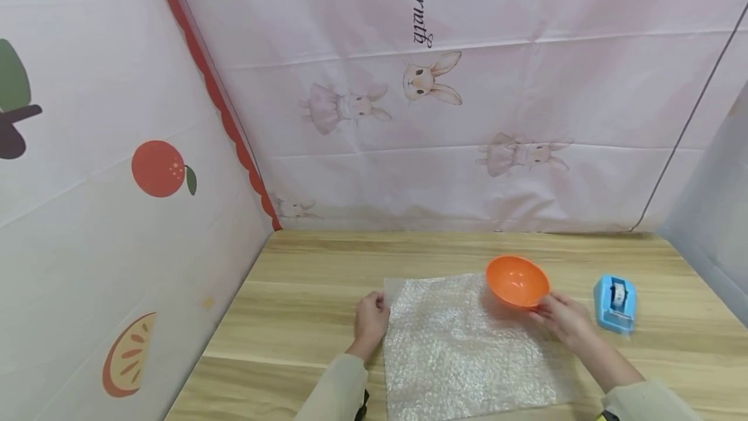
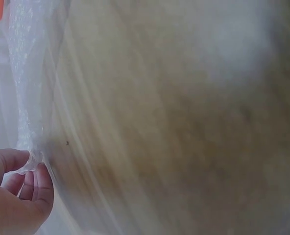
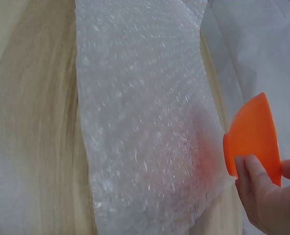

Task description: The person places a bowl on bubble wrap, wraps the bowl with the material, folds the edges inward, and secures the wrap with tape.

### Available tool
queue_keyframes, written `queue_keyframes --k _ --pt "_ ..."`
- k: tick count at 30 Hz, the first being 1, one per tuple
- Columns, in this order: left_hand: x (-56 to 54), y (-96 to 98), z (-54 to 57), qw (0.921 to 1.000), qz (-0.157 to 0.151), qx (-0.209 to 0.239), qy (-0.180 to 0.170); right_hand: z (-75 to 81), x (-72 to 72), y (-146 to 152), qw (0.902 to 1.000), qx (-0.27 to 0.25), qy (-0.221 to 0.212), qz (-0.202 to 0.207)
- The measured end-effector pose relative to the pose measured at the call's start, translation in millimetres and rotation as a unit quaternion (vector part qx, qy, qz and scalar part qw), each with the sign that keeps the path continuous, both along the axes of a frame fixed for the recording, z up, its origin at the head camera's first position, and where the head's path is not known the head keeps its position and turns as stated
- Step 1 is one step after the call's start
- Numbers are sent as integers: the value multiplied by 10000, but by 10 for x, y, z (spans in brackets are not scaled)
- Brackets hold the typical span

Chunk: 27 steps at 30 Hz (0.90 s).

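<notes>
A sheet of bubble wrap (image 1: 461, 349) lies spread on the wooden table. My left hand (image 1: 371, 320) pinches its far left corner between thumb and fingers, as the left wrist view shows with the hand (image 2: 22, 188) at the wrap's edge (image 2: 30, 98). An orange bowl (image 1: 517, 281) is tilted over the far right part of the wrap, its inside facing up toward the head camera. My right hand (image 1: 563, 320) grips the bowl by its near right rim. In the right wrist view the fingers (image 3: 255, 171) press the outside of the bowl (image 3: 253, 132), the thumb at the rim.
A blue tape dispenser (image 1: 615, 304) with a roll of tape stands on the wooden table (image 1: 304, 317), right of the right hand. Printed cloth walls (image 1: 362, 180) close off the back and left side of the table. A grey panel stands at the right.
</notes>
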<state>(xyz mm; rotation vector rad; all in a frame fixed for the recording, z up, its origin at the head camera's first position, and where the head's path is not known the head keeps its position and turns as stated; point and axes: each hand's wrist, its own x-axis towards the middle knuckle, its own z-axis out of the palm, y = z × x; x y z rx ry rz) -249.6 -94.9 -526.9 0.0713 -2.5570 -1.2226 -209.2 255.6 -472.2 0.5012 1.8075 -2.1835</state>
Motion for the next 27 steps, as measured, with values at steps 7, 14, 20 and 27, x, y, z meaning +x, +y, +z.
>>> queue_keyframes --k 7,14,20,27 --pt "3 -9 -13 10000 -78 43 -7 -16 40 -166 9990 65 313 321" --pt "16 -11 -22 9998 -176 72 81 -85 74 -345 9960 326 646 523" --pt "14 -11 -18 9998 -166 68 130 -169 93 -438 9967 215 619 482" --pt "10 -22 -19 9996 -178 165 139 -216 121 -550 9955 248 712 570"
